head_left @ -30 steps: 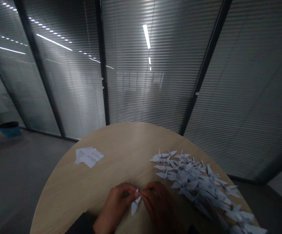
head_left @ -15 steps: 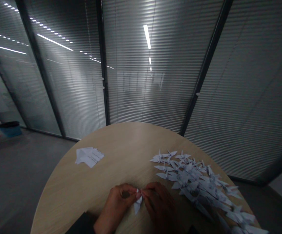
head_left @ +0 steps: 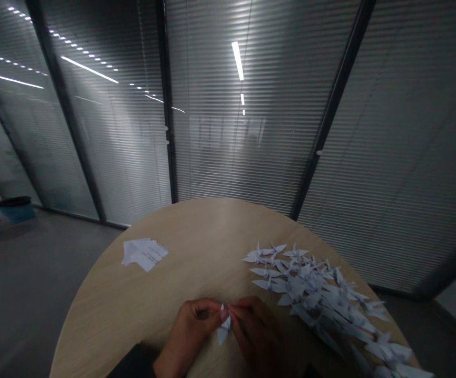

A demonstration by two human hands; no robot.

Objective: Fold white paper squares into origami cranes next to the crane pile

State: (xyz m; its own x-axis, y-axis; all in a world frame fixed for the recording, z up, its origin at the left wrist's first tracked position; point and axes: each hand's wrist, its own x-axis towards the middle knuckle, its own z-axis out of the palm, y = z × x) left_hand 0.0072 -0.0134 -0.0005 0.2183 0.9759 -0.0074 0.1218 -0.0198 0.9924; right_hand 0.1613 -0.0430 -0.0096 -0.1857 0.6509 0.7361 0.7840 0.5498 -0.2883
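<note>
Between my two hands, low over the near part of the table, is a small folded white paper piece (head_left: 223, 332) with a pointed lower end. My left hand (head_left: 194, 326) pinches it from the left with thumb and forefinger. From the right, the fingertips of my right hand (head_left: 257, 331) close on its upper part and meet the left ones. The spot where the fingertips press hides part of the folds. To the right of my right hand spreads a large heap of white paper cranes (head_left: 310, 289).
A few white paper sheets (head_left: 145, 253), one with print on it, lie on the left of the round wooden table (head_left: 212, 226). Blue bins (head_left: 17, 210) stand on the floor at far left. Behind the table runs a glass wall with blinds (head_left: 235, 157).
My fingers have shifted very slightly on the paper piece, and its lower tip sits a touch higher. The cranes and sheets stay where they were.
</note>
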